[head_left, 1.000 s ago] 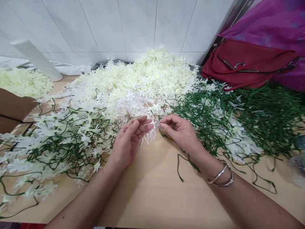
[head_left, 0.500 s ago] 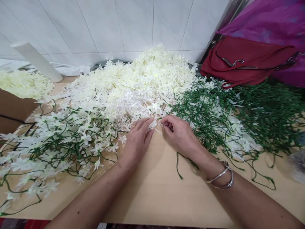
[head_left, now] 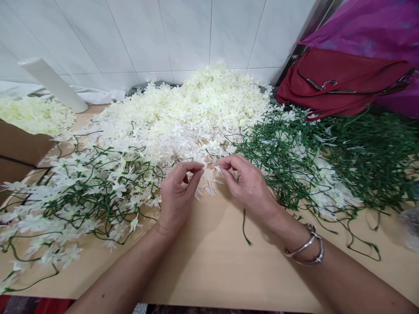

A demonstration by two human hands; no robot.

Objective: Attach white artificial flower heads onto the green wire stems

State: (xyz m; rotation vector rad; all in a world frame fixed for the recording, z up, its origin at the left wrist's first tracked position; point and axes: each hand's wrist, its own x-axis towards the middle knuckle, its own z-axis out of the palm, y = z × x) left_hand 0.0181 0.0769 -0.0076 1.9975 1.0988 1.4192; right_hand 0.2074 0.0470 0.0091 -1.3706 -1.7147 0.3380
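Note:
My left hand (head_left: 178, 192) is closed in a pinch, thumb against forefinger, at the front edge of the white flower pile. Whatever is between those fingertips is too small to make out. Close by on the right, my right hand (head_left: 247, 183) pinches a thin white artificial flower stamen. Several loose white stamens (head_left: 209, 188) lie on the table between and below the hands. Behind them rises a big heap of cream-white artificial flower heads (head_left: 209, 96). A single green stem (head_left: 245, 229) lies below my right hand, partly hidden by it.
Finished-looking white flowers on green stems (head_left: 94, 196) spread at the left. Green stems (head_left: 294, 152) pile up at the right. A red handbag (head_left: 343, 83), a purple bag (head_left: 366, 30), a white roll (head_left: 55, 85) and a brown box (head_left: 19, 152) stand around the wooden table (head_left: 209, 270).
My left hand has drawn back slightly and turned from lying flat over the stamens into a pinch. My right hand stays pinched near the same spot. More loose stamens show between them.

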